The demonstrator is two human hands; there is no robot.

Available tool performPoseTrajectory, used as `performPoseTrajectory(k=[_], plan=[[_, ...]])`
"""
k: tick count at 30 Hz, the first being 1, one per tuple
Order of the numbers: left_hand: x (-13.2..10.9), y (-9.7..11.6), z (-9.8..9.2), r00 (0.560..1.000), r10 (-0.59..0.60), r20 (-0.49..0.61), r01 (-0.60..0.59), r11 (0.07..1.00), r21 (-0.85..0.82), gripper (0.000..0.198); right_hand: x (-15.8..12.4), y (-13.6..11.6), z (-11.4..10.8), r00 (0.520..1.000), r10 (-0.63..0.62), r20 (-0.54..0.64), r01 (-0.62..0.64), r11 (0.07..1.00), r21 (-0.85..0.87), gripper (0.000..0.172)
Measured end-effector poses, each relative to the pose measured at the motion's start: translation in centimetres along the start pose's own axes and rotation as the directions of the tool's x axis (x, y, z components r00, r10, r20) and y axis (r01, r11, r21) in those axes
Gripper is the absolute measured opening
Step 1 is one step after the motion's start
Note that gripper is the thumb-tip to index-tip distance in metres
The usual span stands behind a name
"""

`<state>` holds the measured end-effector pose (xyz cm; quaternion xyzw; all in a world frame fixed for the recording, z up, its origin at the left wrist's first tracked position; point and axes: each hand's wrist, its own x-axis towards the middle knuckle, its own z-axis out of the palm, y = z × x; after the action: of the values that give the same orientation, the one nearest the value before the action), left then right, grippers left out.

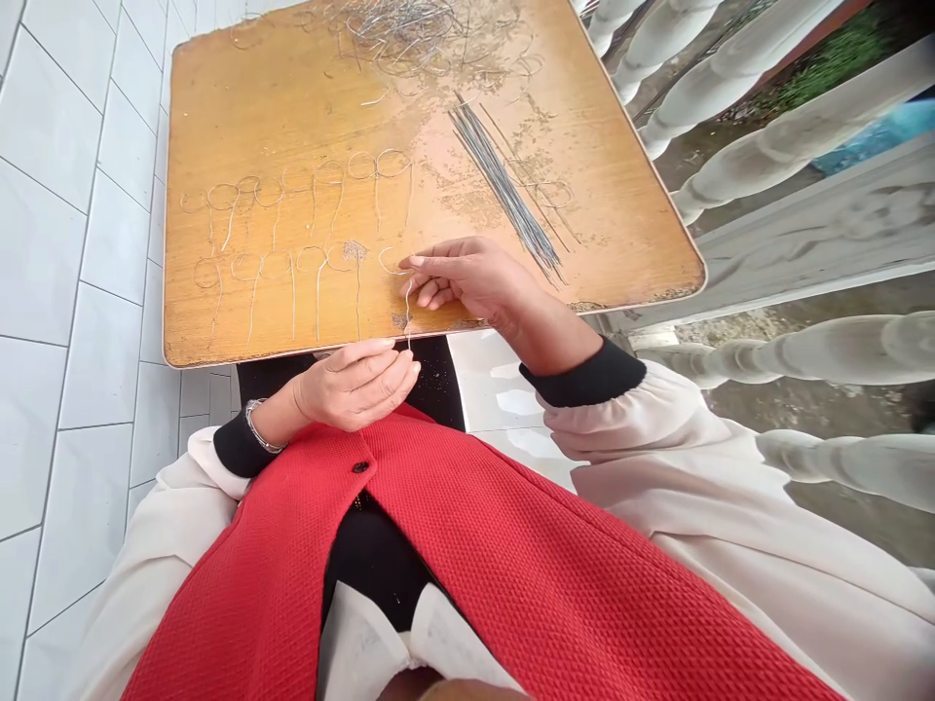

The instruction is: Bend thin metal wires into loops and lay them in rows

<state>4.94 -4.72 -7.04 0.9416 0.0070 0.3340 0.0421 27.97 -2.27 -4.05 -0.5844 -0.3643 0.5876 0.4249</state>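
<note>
Red knit vest (467, 574) takes up the bottom of the shot, with a black button (359, 467) on it, so that's nearest the camera. Just past it, the left hand (355, 387), a metal bracelet (257, 425) on its wrist, sits at the near edge of the worktop (234, 117). Its fingers (387, 362) are curled and pinching the tail of a thin wire (407, 321). The right hand (471, 282) rests on the worktop, with its fingers (428, 261) bent in and seemingly gripping that wire just below a small loop. It's so fine that it's hard to be sure.

Two rows of looped wires (292, 219) lie left of that hand, their straight tails pointing toward the person. To the right is a bundle of straight wires (504, 190), and a tangled heap of wire (401, 29) gets cut off by the top edge. White balusters (766, 117) run along the right, with floor tiles (73, 292) on the left.
</note>
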Motion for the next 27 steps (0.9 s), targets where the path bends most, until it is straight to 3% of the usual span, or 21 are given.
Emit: performPoseTrajectory(k=[3,5,7,8,9,10,11,12,13,15,17,19,27], plan=[[-0.1,0.1,0.2,0.994,0.094,-0.055,-0.088,0.992,0.093,0.029,-0.1,-0.2,0.4,0.999,-0.049,0.024,0.047,0.996,0.081,0.022],[-0.2,0.4,0.3,0.990,0.093,-0.104,-0.085,0.993,0.080,0.029,-0.2,-0.3,0.5,0.995,-0.101,0.015,0.099,0.991,0.091,0.026],[-0.1,0.8,0.1,0.978,-0.107,-0.180,0.094,0.992,-0.079,0.028,-0.3,-0.5,0.6,0.990,-0.143,-0.010,0.143,0.986,0.085,0.028],[0.1,1.0,-0.1,0.932,-0.293,-0.214,0.250,0.945,-0.210,0.027,-0.4,-0.5,0.6,0.987,-0.158,-0.020,0.159,0.984,0.081,0.027],[0.5,1.1,-0.3,0.838,-0.502,-0.215,0.410,0.838,-0.359,0.024,-0.5,-0.6,0.7,0.985,-0.169,-0.024,0.170,0.983,0.076,0.027],[1.1,1.2,-0.5,0.676,-0.715,-0.180,0.558,0.656,-0.508,0.022,-0.6,-0.7,0.8,0.984,-0.178,-0.021,0.179,0.981,0.072,0.026],[1.7,1.2,-0.8,0.535,-0.839,-0.102,0.618,0.471,-0.630,0.020,-0.7,-0.7,0.9,0.982,-0.186,-0.014,0.187,0.980,0.069,0.026],[2.5,1.1,-1.0,0.429,-0.903,0.022,0.643,0.288,-0.710,0.019,-0.9,-0.8,1.1,0.981,-0.193,-0.002,0.192,0.979,0.066,0.026],[3.4,0.9,-1.2,0.349,-0.923,0.164,0.650,0.113,-0.752,0.016,-1.1,-0.9,1.2,0.980,-0.200,0.009,0.199,0.978,0.063,0.025],[4.9,0.6,-1.4,0.257,-0.882,0.396,0.629,-0.158,-0.761,0.012,-1.5,-1.0,1.6,0.976,-0.216,0.026,0.215,0.975,0.059,0.025],[6.1,0.4,-1.3,0.222,-0.837,0.500,0.580,-0.299,-0.758,0.014,-1.8,-1.1,1.8,0.971,-0.238,0.034,0.236,0.970,0.053,0.023],[6.8,0.3,-1.1,0.217,-0.819,0.531,0.530,-0.358,-0.769,0.016,-1.9,-1.2,1.9,0.966,-0.257,0.034,0.255,0.965,0.053,0.023],[6.3,0.1,0.1,0.194,-0.837,0.511,0.507,-0.360,-0.783,0.012,-1.9,-1.1,2.3,0.975,-0.219,-0.030,0.220,0.975,0.036,0.022]])
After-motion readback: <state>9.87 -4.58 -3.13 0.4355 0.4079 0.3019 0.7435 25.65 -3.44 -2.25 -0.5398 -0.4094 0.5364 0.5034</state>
